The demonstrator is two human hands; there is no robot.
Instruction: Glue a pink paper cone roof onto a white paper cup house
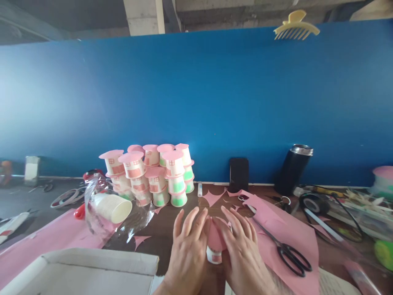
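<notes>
A small white paper cup point(214, 256) with a red-drawn pattern stands on the table in front of me, topped by a pink paper disc point(216, 237). My left hand point(190, 246) holds the disc and cup from the left, its fingers reaching forward along the edge. From the other side my right hand point(241, 250) grips them the same way. My hands hide much of the cup and the disc's rim. Black-handled scissors point(293, 256) lie open-bladed or closed, I cannot tell, on pink paper point(302, 233) right of my right hand.
Stacked paper cups with pink disc tops point(155, 179) stand at the back left. Nearer are a sleeve of plain cups point(113, 207) in clear plastic and a white box point(101, 270). A phone point(238, 174) and a black bottle point(293, 170) lean by the blue partition point(215, 102). Pink scraps point(214, 198) lie around.
</notes>
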